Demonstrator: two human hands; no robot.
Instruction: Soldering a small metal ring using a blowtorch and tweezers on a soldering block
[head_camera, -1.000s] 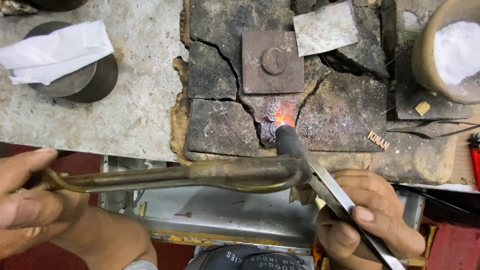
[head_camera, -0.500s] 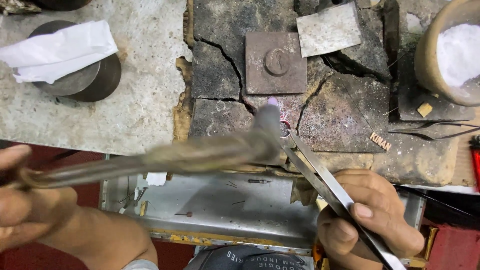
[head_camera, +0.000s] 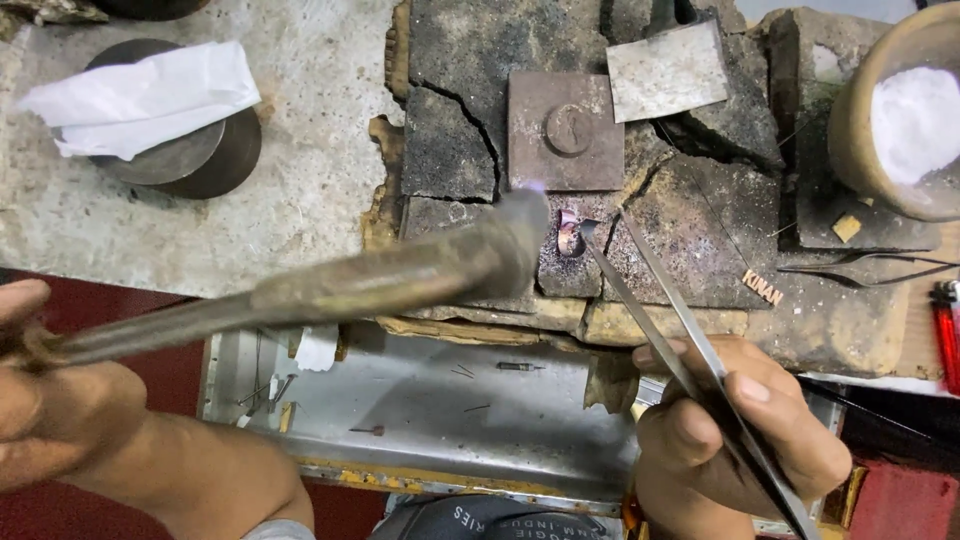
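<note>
While the left hand (head_camera: 50, 400) is gripping the stiff, heavy-looking brass torch (head_camera: 330, 285) by its rear, the right hand (head_camera: 735, 435) is pinching slim steel tweezers (head_camera: 660, 300) mid-length, tips at a tiny, likely hot, fragile metal piece (head_camera: 568, 235) on the cracked soldering block (head_camera: 690, 240) near the surface's front edge.

The torch (head_camera: 330, 285) was smeared by motion blur, its nozzle covering part of the cracked block (head_camera: 690, 230) and leaving the flame barely legible. Left of the torch, the left hand (head_camera: 50, 400) was cut by the frame edge. Right of it, the tweezers (head_camera: 680, 340) ran off the bottom edge beyond the right hand (head_camera: 735, 440); the piece at their tips was too small to identify.
</note>
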